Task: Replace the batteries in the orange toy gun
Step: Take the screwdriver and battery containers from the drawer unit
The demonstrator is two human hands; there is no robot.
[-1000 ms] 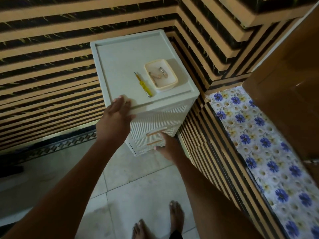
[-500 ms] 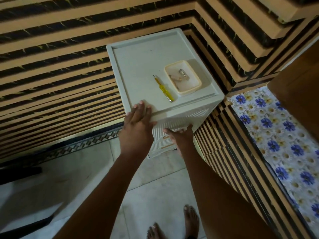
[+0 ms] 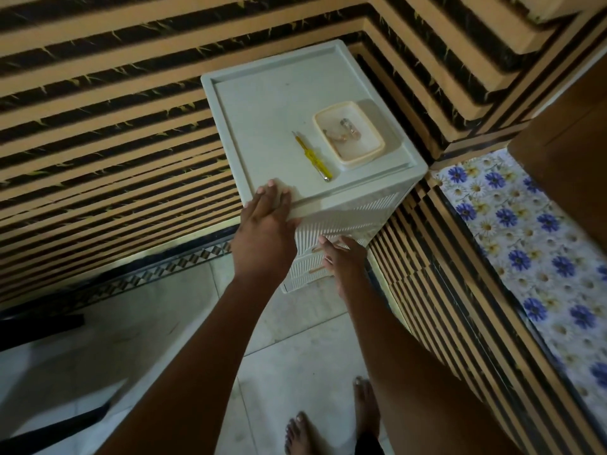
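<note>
A white plastic drawer cabinet [image 3: 262,103] stands in a wall corner. On its top lie a yellow screwdriver [image 3: 312,156] and a shallow cream tray [image 3: 368,156] holding a few small batteries [image 3: 348,129]. My left hand [image 3: 266,231] rests flat on the cabinet's front left top edge, fingers straight. My right hand [image 3: 341,257] touches the ribbed front of the top drawer, fingers spread near its handles. The orange toy gun is not in view.
Striped tan and black wall panels surround the cabinet on two sides. A surface with a blue flowered cover [image 3: 532,244] runs along the right, beside a brown wooden panel [image 3: 571,126]. My bare feet [image 3: 331,421] stand on pale floor tiles.
My right hand has risen from a lower drawer to the top drawer's front. The left hand stays on the top edge. The view has shifted, moving the cabinet rightward in frame.
</note>
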